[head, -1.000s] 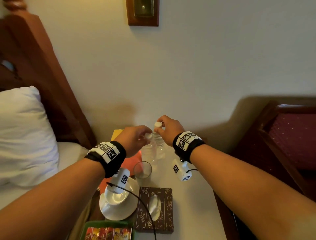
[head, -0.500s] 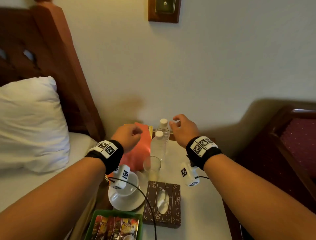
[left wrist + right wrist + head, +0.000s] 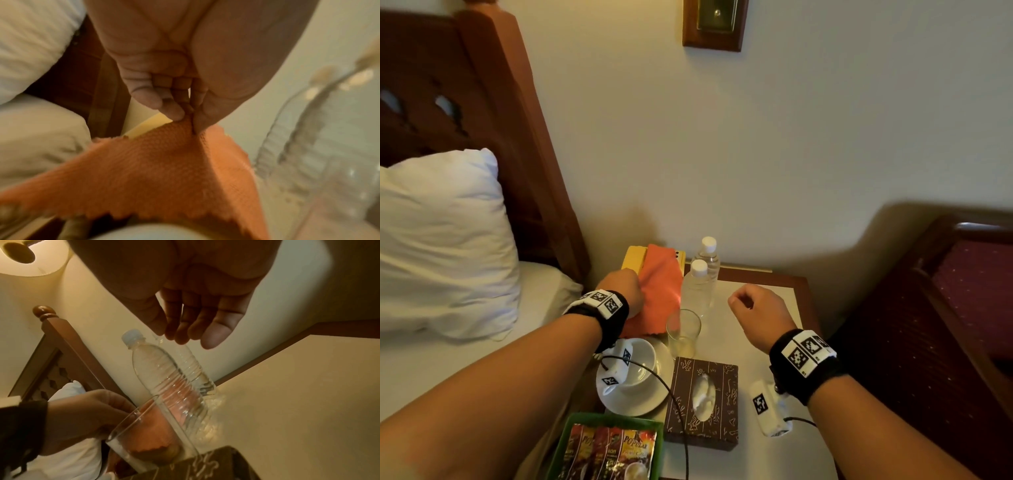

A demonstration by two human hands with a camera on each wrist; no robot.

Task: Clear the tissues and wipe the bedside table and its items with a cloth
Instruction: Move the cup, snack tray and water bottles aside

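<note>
Where the bedside table (image 3: 767, 308) meets the cream wall, two clear water bottles stand one behind the other at its back edge: the front bottle (image 3: 697, 291) just left of centre, the rear bottle (image 3: 708, 257) touching the wall line. An orange cloth (image 3: 659, 291) drapes over a yellow object (image 3: 633, 258) at the back left corner and runs down toward the front. Just in front of the bottles stands an empty drinking glass (image 3: 683, 332). Left of it, near the left edge, a white cup (image 3: 640, 359) sits on a white saucer (image 3: 650, 397). A brown patterned tissue box (image 3: 702, 397) lies toward the front, a white tissue (image 3: 703, 397) showing in its slot. At the front left corner a green tray (image 3: 571, 442) holds drink sachets (image 3: 609, 452). Beyond the left edge are a white pillow (image 3: 438, 240) and a carved wooden headboard (image 3: 465, 102); a dark red chair (image 3: 969, 308) stands past the right edge, and a brass switch plate (image 3: 714, 20) hangs on the wall.

Over the back left corner, the left hand (image 3: 623, 291) pinches a fold of the cloth between thumb and fingertips (image 3: 170, 110), raising it into a peak. The right hand (image 3: 756, 311) hovers over the bare right half of the table, fingers loosely curled and downturned, holding nothing, well apart from the bottles.
</note>
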